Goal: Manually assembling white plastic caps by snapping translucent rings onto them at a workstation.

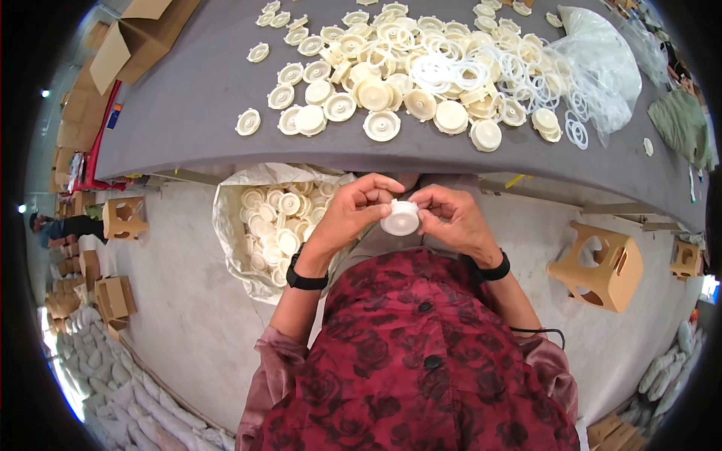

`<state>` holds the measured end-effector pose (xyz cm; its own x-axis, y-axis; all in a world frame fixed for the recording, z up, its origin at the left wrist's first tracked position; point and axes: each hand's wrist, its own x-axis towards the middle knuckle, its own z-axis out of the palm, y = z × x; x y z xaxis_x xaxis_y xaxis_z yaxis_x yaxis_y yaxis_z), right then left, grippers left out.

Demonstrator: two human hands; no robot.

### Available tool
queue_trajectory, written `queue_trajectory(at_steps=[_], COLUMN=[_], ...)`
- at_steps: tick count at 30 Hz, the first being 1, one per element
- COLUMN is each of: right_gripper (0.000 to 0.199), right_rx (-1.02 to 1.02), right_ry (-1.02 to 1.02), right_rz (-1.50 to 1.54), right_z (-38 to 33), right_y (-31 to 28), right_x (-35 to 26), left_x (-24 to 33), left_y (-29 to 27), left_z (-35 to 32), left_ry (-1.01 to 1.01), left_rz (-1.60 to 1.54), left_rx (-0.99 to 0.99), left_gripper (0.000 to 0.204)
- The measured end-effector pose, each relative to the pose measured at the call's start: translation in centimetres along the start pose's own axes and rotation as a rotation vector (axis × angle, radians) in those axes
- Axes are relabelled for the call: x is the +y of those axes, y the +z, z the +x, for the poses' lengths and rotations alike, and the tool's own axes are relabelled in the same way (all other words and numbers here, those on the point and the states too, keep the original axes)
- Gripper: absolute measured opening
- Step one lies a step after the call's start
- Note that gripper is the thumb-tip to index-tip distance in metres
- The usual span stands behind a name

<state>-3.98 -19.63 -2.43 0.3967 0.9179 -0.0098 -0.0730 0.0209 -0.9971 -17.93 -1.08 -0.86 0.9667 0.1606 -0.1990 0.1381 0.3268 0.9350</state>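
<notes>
Both hands meet just below the table edge, over my lap. My left hand and my right hand together pinch one round cream plastic cap between their fingertips. A black band sits on each wrist. On the grey table above lies a heap of the same cream caps mixed with thin white rings. Beside my left forearm, on the floor, an open white sack holds several more caps.
A clear plastic bag lies at the table's right with rings spilling out. A tan plastic stool stands on the floor at right, another one at left. Cardboard boxes sit at far left. Another person is at the left rim.
</notes>
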Motion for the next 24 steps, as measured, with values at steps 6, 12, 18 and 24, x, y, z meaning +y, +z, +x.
queue_trajectory(at_steps=[6, 12, 18, 24], right_gripper=[0.018, 0.017, 0.017, 0.026], right_rx=[0.275, 0.385, 0.410, 0.359], right_ry=[-0.001, -0.016, -0.025, -0.123], right_rz=[0.559, 0.575, 0.563, 0.376], right_z=[0.6, 0.3, 0.3, 0.1], right_y=[2.0, 3.2, 3.5, 3.1], right_x=[1.1, 1.5, 1.5, 1.4], left_x=[-4.3, -5.1, -4.8, -5.6], left_y=[2.7, 4.4, 4.7, 3.0], left_z=[0.3, 0.3, 0.2, -0.4], left_ry=[0.232, 0.336, 0.385, 0.372], left_rz=[-0.325, -0.388, -0.199, -0.106], left_rx=[0.187, 0.310, 0.391, 0.392], left_gripper=[0.040, 0.040, 0.043, 0.038])
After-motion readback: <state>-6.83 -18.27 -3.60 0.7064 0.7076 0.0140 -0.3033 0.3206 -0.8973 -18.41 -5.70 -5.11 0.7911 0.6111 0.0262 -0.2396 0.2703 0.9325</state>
